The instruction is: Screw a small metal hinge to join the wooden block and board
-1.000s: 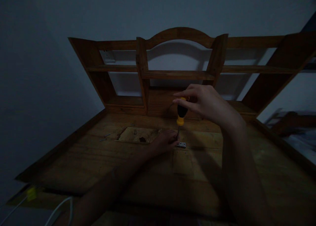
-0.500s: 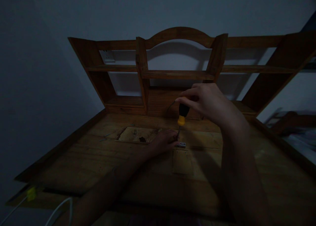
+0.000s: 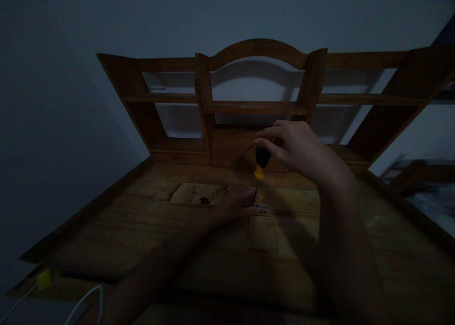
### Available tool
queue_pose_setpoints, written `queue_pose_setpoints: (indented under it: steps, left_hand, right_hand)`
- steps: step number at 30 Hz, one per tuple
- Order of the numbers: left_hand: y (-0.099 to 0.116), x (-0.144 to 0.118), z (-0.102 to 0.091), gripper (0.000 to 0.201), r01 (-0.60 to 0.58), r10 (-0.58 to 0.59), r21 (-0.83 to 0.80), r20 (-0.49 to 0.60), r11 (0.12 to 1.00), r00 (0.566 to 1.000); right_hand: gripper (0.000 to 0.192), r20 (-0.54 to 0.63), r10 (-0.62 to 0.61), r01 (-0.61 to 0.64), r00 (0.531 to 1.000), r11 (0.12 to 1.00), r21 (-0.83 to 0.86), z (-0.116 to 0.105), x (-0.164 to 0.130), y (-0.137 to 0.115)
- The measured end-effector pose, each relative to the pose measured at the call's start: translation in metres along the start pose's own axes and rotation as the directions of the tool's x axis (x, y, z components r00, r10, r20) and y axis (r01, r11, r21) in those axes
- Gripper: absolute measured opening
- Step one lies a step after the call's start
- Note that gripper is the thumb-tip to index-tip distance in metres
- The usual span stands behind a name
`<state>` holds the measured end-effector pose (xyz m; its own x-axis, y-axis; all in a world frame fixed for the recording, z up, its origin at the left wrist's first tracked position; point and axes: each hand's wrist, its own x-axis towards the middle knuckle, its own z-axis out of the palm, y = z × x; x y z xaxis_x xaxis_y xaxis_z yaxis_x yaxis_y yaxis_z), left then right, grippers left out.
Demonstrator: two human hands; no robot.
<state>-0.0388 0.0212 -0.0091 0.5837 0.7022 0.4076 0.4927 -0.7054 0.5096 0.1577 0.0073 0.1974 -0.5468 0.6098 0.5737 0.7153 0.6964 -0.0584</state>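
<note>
A screwdriver (image 3: pixel 262 157) with a black and yellow handle is pinched at its top end by the fingers of my right hand (image 3: pixel 296 145). Its thin shaft points down, slightly tilted, to a small shiny metal hinge (image 3: pixel 262 208) lying on the wooden desktop (image 3: pixel 142 230). My left hand (image 3: pixel 236 203) rests on the wood, its thumb and fingers closed around the hinge's left end beside the screwdriver tip. Those fingertips are dark, and any screw under the tip is hidden. Just in front of the hinge is a square wooden panel (image 3: pixel 263 233) with small holes along its far edge.
A rough rectangular recess (image 3: pixel 197 194) lies left of my left hand, with thin metal pieces (image 3: pixel 151 197) farther left. A wooden shelf unit (image 3: pixel 256 107) rises at the back against the wall. A white cable (image 3: pixel 85 296) and a yellow tag (image 3: pixel 44 279) are at the lower left.
The screwdriver handle and my right hand have shifted very slightly left. The fingers remain on the handle top, and my left hand stays at the hinge.
</note>
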Motion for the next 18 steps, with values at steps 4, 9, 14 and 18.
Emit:
queue_pose_setpoints:
  steps: [4, 9, 14, 18]
  left_hand:
    - [0.0001, 0.0006, 0.0004, 0.026, -0.011, 0.011, 0.003, 0.024, 1.000, 1.000]
    - [0.0002, 0.0002, 0.0014, 0.023, -0.041, 0.041, 0.001, -0.003, 0.999, 0.999]
    - [0.0013, 0.0003, 0.0000, 0.020, -0.049, 0.049, -0.006, -0.009, 0.999, 0.999]
    - [-0.0004, 0.0006, 0.0004, 0.019, -0.037, 0.038, -0.026, 0.020, 0.999, 0.999]
  right_hand:
    - [0.026, 0.010, 0.004, -0.004, 1.000, 0.999, 0.045, -0.0017, -0.0012, 0.0003]
    - [0.026, -0.007, 0.017, -0.016, 1.000, 0.997, 0.082, -0.0022, -0.0008, -0.0047]
    - [0.025, 0.006, 0.008, -0.008, 1.000, 0.995, 0.102, -0.0030, -0.0007, -0.0056]
    - [0.023, 0.009, 0.012, -0.012, 1.000, 0.997, 0.075, -0.0013, 0.0001, -0.0019]
